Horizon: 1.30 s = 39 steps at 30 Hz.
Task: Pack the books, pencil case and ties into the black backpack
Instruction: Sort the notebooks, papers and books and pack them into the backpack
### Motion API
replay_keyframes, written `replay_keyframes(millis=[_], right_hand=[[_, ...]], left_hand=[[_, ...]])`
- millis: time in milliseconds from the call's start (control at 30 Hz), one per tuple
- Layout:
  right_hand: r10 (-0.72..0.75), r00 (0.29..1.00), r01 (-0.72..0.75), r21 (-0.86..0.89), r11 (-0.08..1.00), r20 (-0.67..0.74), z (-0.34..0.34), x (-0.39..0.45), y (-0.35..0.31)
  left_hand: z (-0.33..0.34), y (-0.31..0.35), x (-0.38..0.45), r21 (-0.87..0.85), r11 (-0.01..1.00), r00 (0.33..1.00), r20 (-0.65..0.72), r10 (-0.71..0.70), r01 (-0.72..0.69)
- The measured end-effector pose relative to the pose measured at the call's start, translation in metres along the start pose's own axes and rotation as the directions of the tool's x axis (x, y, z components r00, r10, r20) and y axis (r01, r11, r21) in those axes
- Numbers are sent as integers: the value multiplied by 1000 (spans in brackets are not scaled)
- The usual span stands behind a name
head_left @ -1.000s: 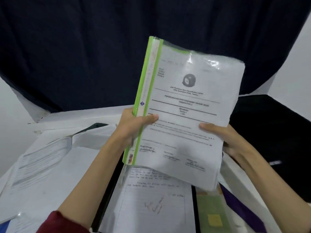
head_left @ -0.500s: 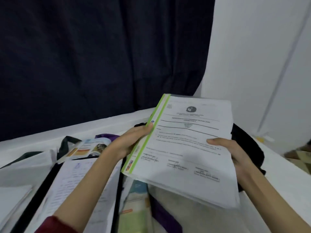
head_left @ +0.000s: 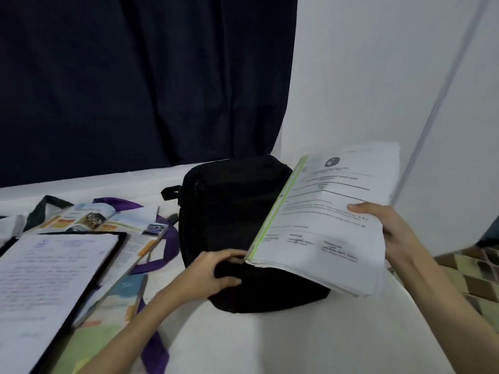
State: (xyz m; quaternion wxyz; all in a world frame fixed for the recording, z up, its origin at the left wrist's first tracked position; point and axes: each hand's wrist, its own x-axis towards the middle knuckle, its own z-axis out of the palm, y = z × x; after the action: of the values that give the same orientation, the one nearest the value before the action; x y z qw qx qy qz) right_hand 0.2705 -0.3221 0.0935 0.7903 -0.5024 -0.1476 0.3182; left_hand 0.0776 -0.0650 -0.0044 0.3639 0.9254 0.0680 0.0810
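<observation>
Right hand (head_left: 391, 228) has its grip closed on the outer edge of the green-spined booklet (head_left: 329, 211), thumb on top, holding it tilted above the black backpack (head_left: 232, 209), which lies just left of and beneath that grip. Left hand (head_left: 213, 273) curls its grip around the backpack's near edge (fabric bunched between fingers and thumb). Purple tie (head_left: 162, 255), open book (head_left: 108, 220) and clipboard (head_left: 48, 271) lie on the white surface (head_left: 243, 338), left of that hand.

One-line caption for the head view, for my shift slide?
Right hand holds green-spined paper bundle over black backpack while left hand grips the bag's near edge.
</observation>
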Motion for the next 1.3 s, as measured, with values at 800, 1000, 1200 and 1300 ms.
replay_keyframes(millis=[800,1000,1200,1300], right_hand=[[-6,1000,3,189,982,10,-12,38,10],[-60,979,121,314,942,-196,32,71,68],[184,950,-83,364,928,-252,72,74,119],[337,930,-270,355,895,-144,77,70,125]], left_hand=[[-151,63,74,-935,342,644,-204,-738,94],[-160,91,85,-714,689,645,-468,-604,126],[-151,113,84,-200,969,764,-601,-236,143],[-142,120,78,-20,993,798,-593,-107,118]])
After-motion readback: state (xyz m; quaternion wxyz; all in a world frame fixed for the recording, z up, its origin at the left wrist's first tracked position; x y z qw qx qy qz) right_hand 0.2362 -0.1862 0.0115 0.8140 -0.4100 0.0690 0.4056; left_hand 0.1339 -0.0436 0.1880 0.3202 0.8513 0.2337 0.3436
